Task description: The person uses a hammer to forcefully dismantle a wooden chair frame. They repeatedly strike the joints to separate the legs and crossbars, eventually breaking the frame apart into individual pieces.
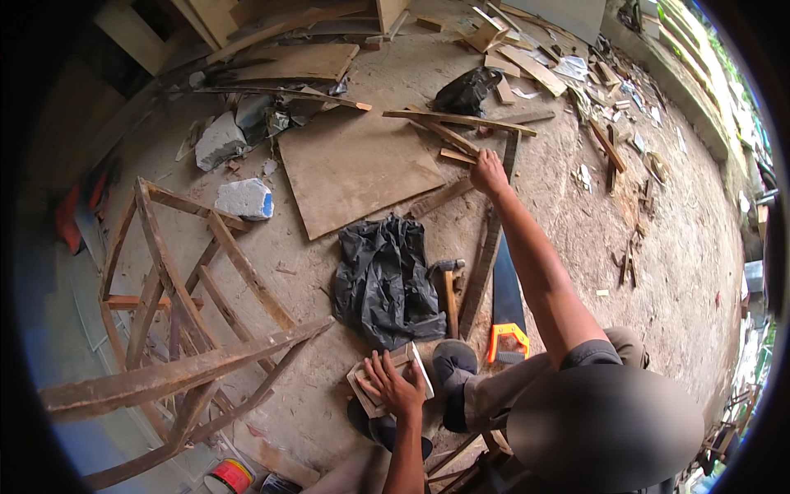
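Observation:
My left hand [397, 387] lies with fingers spread on a small wooden frame-like piece [362, 385] with a pale edge, down by my shoes. My right arm stretches far forward, and my right hand [490, 173] is closed on the near end of a wooden strip [451, 136]. That strip runs up and left to other strips on the ground. Between my hands are a claw hammer [450, 300] with a wooden handle, a handsaw [506, 300] with an orange grip, and a crumpled black plastic bag [385, 280].
An old wooden frame [177, 284] of joined bars stands at left, one bar reaching toward my left hand. A flat board [358, 165] lies ahead, with concrete chunks [220, 142] beside it. Wood scraps [531, 70] and debris litter the far right. A paint can [229, 476] stands at lower left.

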The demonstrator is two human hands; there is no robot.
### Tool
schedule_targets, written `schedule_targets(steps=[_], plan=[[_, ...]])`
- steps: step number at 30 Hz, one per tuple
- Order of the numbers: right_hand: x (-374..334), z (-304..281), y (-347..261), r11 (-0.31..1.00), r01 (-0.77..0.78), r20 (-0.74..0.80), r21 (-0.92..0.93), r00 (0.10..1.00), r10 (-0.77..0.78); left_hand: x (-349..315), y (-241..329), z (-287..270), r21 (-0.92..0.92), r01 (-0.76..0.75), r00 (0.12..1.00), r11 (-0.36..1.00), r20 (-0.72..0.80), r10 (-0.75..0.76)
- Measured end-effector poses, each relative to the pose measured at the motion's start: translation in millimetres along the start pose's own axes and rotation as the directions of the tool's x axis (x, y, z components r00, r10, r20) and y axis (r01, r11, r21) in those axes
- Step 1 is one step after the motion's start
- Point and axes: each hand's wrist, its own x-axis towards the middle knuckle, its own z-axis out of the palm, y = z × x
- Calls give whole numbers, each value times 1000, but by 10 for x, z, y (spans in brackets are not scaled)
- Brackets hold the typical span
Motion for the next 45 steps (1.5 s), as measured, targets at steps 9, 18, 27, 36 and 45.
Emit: schedule_targets(steps=[9, 18, 27, 36, 45], plan=[[-114, -36, -126, 956, -35, 56, -291, 997, 54, -36, 33, -30, 27, -4, 1000, 1000, -4, 4], [-594, 175, -152, 992, 60, -5, -107, 998, -61, -12, 78, -25, 9, -16, 1000, 1000, -3, 16], [480, -27, -813, 989, 138, -156, -48, 977, -144, 19, 66, -94, -13, -6, 999, 1000, 47, 7], [947, 302, -1077, 939, 94, -119, -330, 983, -140, 21, 11, 42, -46, 13, 997, 999, 74, -9], [132, 308, -991, 830, 410, 190, -378, 912, -364, -108, -19, -22, -53, 44, 999, 998, 23, -43]])
